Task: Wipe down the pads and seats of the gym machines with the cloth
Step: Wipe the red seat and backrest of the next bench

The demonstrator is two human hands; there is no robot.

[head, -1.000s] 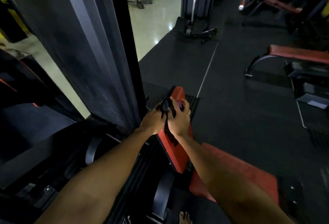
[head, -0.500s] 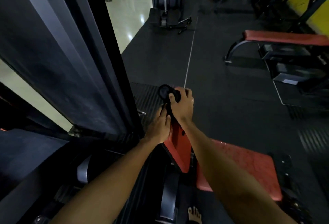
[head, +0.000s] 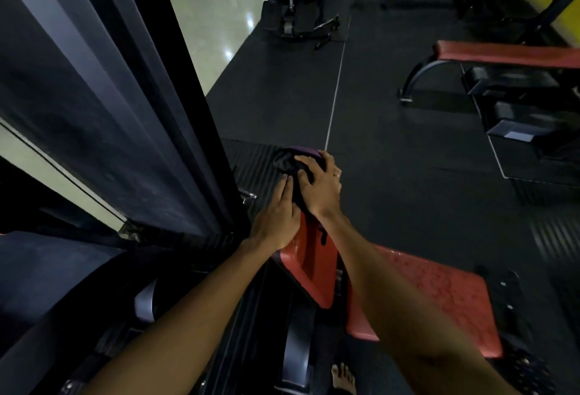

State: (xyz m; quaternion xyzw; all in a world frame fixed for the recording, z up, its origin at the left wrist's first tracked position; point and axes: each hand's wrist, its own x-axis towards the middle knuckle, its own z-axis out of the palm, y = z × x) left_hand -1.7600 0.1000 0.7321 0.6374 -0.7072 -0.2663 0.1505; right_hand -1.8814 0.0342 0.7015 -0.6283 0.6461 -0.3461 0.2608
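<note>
**A:** Where is the cloth?

**B:** The cloth [head: 290, 160] is dark, with a purple patch showing at its far edge. It is bunched over the top end of the red back pad [head: 310, 269], which is seen from above.

**A:** Which hand has it?

**B:** The right hand [head: 321, 185] lies on top of it. Its fingers are spread and curled down into the fabric, clutching it against the pad's top. A ring [head: 337, 175] sits on one finger.

**A:** And the other hand?

**B:** The left hand [head: 277, 217] is just beside the right, on the pad's left flank. Its fingers are straight and close together, with their tips resting on the hanging part of the cloth. It grasps nothing.

**A:** Where is the seat?

**B:** The red seat [head: 445, 297] lies below the pad, to the right of the person's right forearm. Its surface is mottled with darker spots.

**A:** Is there any writing to read?

**B:** A pale label [head: 516, 135] sits on the black machine at the far right, below a red bench [head: 508, 54]. Whatever is printed on it is too small to make out.

**A:** What surrounds the hands?

**B:** A black upright column [head: 110, 96] rises to their left. Dark rubber floor [head: 392, 149] spreads ahead, crossed by one thin pale line. A glossy tiled floor [head: 213, 17] shines beyond it. A bare foot [head: 343, 375] shows at the bottom edge.
</note>
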